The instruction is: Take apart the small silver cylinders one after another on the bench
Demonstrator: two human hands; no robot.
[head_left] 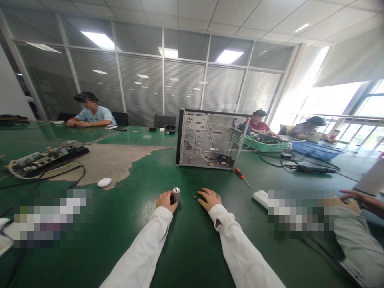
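My left hand [165, 201] is closed round the side of a small silver metal cylinder [176, 194], which stands upright on the green table [192, 248]. Dark marks show on the cylinder's top; its exact kind I cannot make out. My right hand [209, 199] lies palm down on the table with its fingers apart, holding nothing I can see. Just left of those fingertips is a tiny dark piece [195, 197], too small to name. Beyond both hands stands an opened computer case [210, 138], its bare metal inside and some cables facing me.
An orange-handled screwdriver [242, 177] lies by the case. To the right are a white power strip [260, 199], a green basket [267, 146], a blue basket [316, 151] and a co-worker's hands [351, 204]. Leftward sit a white disc [104, 182] and a stripped device [49, 158] with cables.
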